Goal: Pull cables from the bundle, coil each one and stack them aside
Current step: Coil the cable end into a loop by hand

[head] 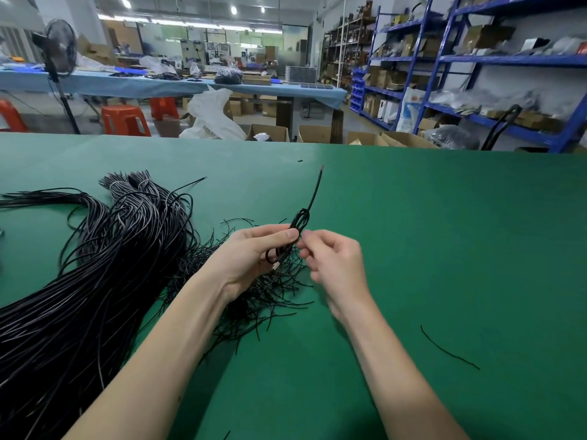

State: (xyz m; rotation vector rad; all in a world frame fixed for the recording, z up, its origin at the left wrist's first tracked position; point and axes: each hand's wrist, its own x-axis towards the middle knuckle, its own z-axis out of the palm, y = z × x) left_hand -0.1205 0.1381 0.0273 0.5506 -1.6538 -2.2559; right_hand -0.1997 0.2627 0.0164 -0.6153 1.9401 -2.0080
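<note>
Head view: just right of the big cable bundle (95,265) on the green table (413,233), the left hand (254,252) pinches a coiled cable (295,230); the right hand (330,258), fingers curled, pinches its strand.

Black cable bundle (95,265) on green table (444,233), red-tipped black cable (313,198)

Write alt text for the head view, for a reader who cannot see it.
Two bare hands hold a small coiled black cable above a green table: the left hand grips the coil while the right hand pinches at it. A large bundle of black cables lies to the left, and loose thin ties sit beneath the hands.
</note>
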